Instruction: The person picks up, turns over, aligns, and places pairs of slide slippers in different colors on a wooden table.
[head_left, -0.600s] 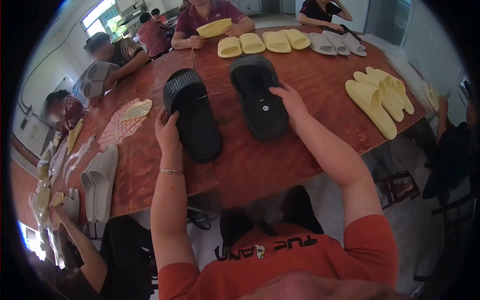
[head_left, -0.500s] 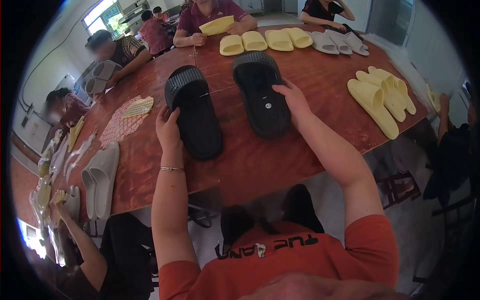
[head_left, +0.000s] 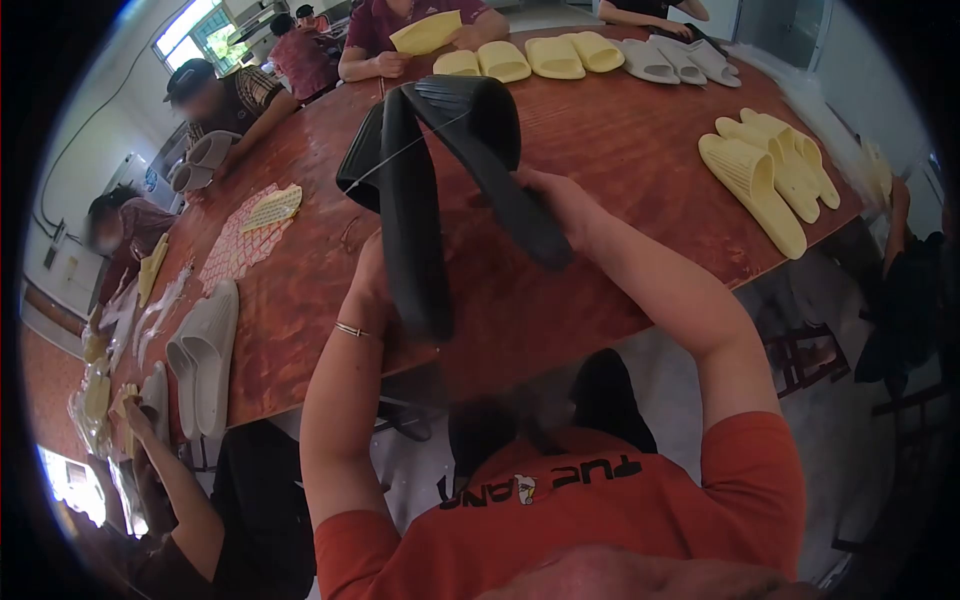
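Observation:
Two black slide sandals are held up over the table in front of me, tipped on edge with their toe ends close together. A thin pale string (head_left: 410, 148) runs across both straps. My left hand (head_left: 372, 268) grips the left black slide (head_left: 412, 240) from its outer side, its fingers mostly hidden behind the sole. On the outer side of the right black slide (head_left: 478, 130), my right hand (head_left: 558, 205) holds on near the strap, with the fingertips partly hidden.
Grey slides (head_left: 205, 355) lie left on the red-brown table (head_left: 620, 230). Yellow slides (head_left: 765, 175) sit on the right, with more yellow slides (head_left: 555, 58) and grey slides (head_left: 680, 62) at the back. A red-patterned sheet (head_left: 240, 245) lies left. Several people sit around.
Both black slides have turned from insoles facing up to standing on edge. Their toe ends have come together, and the right slide has swung left. My hands have turned with them.

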